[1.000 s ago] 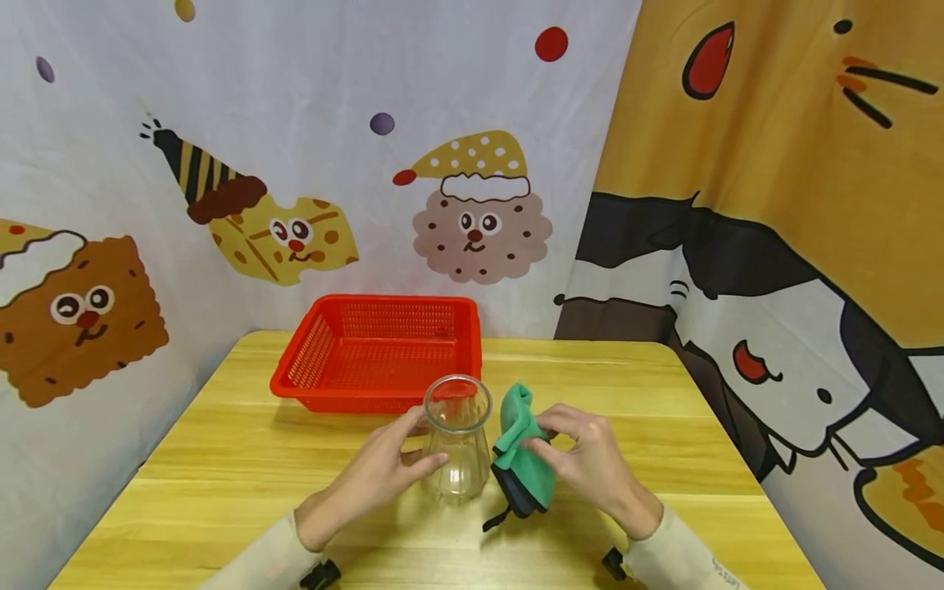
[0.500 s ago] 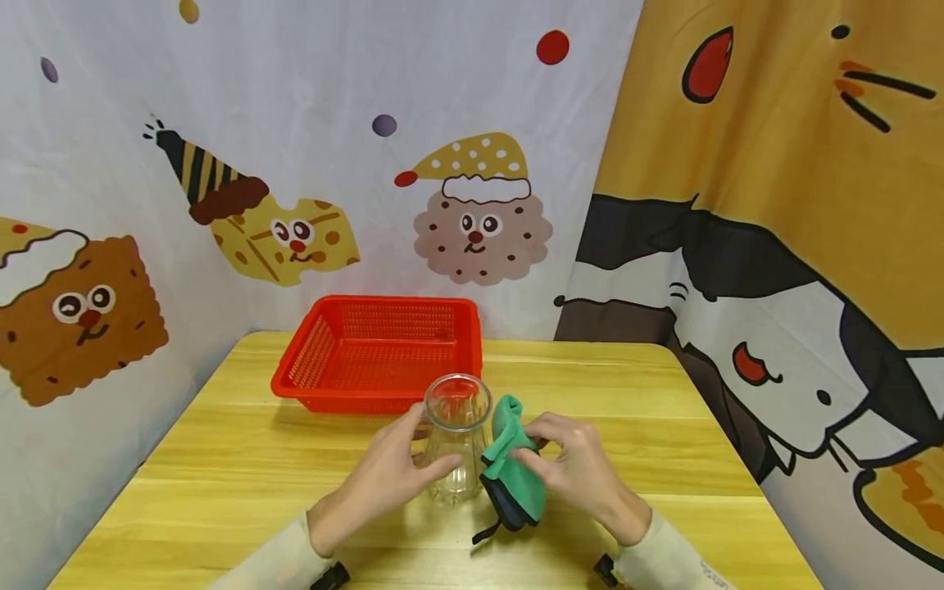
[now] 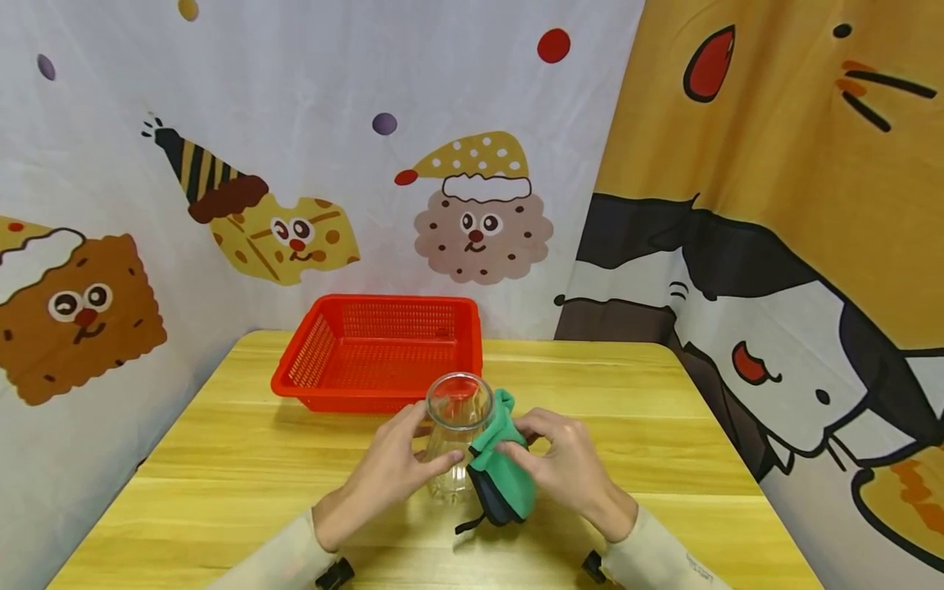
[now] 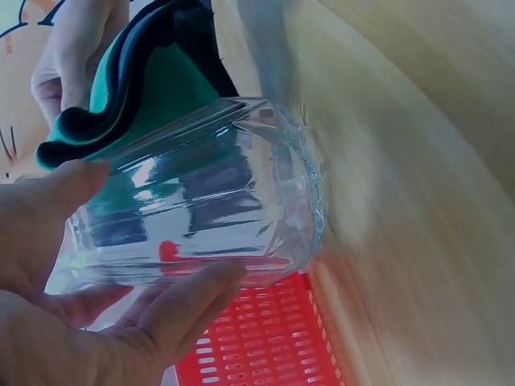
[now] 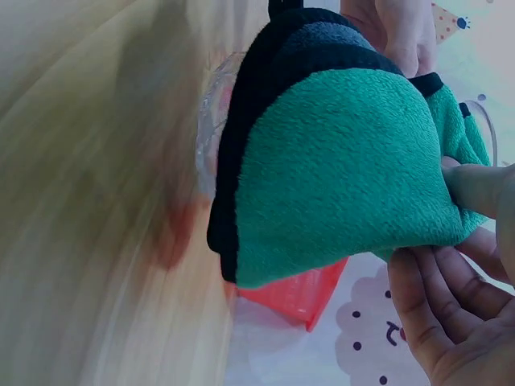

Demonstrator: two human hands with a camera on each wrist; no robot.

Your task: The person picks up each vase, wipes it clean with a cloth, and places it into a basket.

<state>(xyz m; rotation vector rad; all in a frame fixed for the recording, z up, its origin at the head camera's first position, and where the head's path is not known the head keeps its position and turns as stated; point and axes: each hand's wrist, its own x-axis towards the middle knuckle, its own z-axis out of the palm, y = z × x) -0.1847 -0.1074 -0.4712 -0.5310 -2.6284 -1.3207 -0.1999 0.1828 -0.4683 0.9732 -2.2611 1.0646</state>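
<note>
A clear glass vase [image 3: 447,442] with a wide rim and faceted sides stands upright near the middle of the table. My left hand [image 3: 391,459] grips it from the left, thumb on the near side and fingers round the far side, as the left wrist view [image 4: 193,193] of the glass also shows. On the right, my right hand [image 3: 564,459] pinches a folded green cloth [image 3: 509,479] with black edging and a small hanging loop. In the head view the cloth overlaps the vase's right side. Grey lining shows inside the fold of the cloth [image 5: 338,161] in the right wrist view.
Behind the vase, a red perforated plastic basket [image 3: 383,393] sits at the back left of the wooden table [image 3: 627,426]. Curtains [image 3: 317,82] with cartoon prints hang close behind and beside the table.
My right hand has moved left with the green cloth, bringing it from beside the vase to overlap its right side. The left hand stays at the vase, nearly still.
</note>
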